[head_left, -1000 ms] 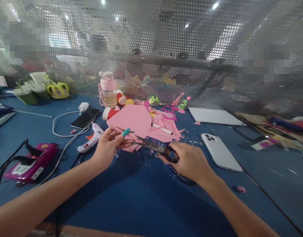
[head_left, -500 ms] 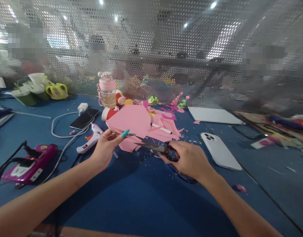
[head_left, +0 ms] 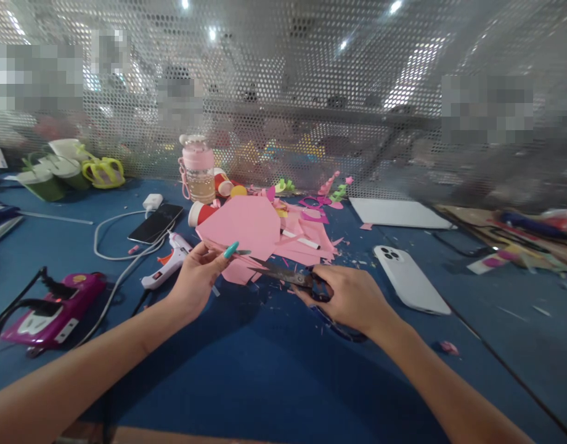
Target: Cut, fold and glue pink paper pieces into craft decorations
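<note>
My left hand is closed in a pinch, with a long teal thumbnail pointing right. Between its fingers seems to be a thin piece of pink paper, hard to tell from the large pink paper lying behind it. My right hand is wrapped round the dark handles of a pair of scissors. Their blades point left toward my left fingertips, slightly parted, close to the lower edge of the pink paper. Pink scraps lie under and behind the blades.
Left of my hand are a glue gun, a black phone and a purple power strip. A white phone lies at right. Behind stand a pink-topped bottle, a red cup and a perforated metal screen.
The view has shifted slightly, so everything on the table sits a little further left. Both hands and the scissors keep nearly the same pose.
</note>
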The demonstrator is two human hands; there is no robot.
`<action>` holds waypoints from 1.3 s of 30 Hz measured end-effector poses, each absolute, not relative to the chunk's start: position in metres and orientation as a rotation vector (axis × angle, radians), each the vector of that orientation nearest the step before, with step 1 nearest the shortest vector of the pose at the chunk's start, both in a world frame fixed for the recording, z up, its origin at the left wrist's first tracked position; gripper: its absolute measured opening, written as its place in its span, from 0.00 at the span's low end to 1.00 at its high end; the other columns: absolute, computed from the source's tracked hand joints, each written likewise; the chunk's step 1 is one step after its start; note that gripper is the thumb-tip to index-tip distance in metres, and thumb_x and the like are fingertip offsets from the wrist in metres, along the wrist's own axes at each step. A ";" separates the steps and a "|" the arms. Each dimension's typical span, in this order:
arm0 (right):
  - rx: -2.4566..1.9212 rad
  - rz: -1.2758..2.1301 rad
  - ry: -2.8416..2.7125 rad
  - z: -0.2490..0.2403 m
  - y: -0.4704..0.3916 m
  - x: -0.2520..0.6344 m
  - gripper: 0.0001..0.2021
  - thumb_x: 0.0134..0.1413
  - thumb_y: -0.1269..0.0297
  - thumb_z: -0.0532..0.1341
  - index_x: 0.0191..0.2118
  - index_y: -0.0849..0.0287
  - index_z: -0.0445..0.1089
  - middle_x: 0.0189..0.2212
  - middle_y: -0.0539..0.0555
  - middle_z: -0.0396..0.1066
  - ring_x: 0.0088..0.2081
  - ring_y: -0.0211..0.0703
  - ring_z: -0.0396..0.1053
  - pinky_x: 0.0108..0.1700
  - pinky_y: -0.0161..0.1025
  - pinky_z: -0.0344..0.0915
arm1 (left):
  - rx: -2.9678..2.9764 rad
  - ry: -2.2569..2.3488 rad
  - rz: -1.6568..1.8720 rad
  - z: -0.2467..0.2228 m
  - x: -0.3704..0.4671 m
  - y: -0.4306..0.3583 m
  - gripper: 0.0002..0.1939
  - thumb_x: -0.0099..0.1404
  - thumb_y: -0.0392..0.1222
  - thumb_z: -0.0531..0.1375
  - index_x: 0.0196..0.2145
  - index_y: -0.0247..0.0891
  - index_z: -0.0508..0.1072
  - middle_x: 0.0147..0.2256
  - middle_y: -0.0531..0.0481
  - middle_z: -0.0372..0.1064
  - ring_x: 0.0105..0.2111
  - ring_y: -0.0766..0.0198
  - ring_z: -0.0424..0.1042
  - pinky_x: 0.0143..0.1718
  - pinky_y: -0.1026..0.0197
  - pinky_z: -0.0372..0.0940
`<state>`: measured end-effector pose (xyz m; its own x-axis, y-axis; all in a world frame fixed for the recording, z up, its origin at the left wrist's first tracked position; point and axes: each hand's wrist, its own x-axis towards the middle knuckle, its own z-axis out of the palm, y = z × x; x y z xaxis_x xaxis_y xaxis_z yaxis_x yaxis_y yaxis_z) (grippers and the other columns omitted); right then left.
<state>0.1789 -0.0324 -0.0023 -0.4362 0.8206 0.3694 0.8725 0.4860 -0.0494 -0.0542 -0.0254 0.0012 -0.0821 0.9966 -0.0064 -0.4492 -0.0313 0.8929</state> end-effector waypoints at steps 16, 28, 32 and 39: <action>-1.451 -0.240 -2.395 -0.003 -0.033 0.178 0.19 0.48 0.49 0.53 0.18 0.58 0.61 0.14 0.50 0.66 0.18 0.38 0.65 0.20 0.31 0.46 | 0.801 0.884 1.467 0.000 -0.054 -0.026 0.09 0.46 0.32 0.65 0.21 0.36 0.66 0.24 0.53 0.74 0.28 0.67 0.73 0.32 0.66 0.65; -1.498 -0.182 -2.395 -0.005 -0.034 0.172 0.19 0.48 0.49 0.51 0.17 0.58 0.60 0.14 0.50 0.66 0.18 0.38 0.64 0.20 0.32 0.46 | 0.694 0.922 1.435 0.000 -0.056 -0.026 0.08 0.48 0.29 0.63 0.21 0.34 0.66 0.26 0.52 0.74 0.30 0.65 0.74 0.33 0.64 0.69; -1.483 -0.168 -2.390 -0.004 -0.034 0.171 0.20 0.48 0.49 0.51 0.16 0.58 0.60 0.13 0.49 0.65 0.17 0.38 0.63 0.20 0.32 0.46 | 0.667 0.913 1.434 -0.001 -0.056 -0.025 0.08 0.50 0.28 0.62 0.20 0.34 0.66 0.26 0.52 0.73 0.32 0.64 0.73 0.35 0.62 0.68; -1.484 -0.099 -2.391 -0.002 -0.034 0.170 0.20 0.48 0.48 0.51 0.15 0.57 0.59 0.11 0.48 0.63 0.16 0.37 0.62 0.19 0.32 0.46 | 0.655 0.890 1.421 -0.001 -0.056 -0.026 0.08 0.52 0.27 0.60 0.19 0.34 0.67 0.27 0.51 0.73 0.32 0.65 0.73 0.36 0.61 0.67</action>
<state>0.1700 -0.0344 -0.0025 -0.4065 0.8603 0.3076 0.8828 0.4566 -0.1105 -0.0564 -0.0256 -0.0007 -0.0649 0.9895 -0.1292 -0.5480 0.0728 0.8333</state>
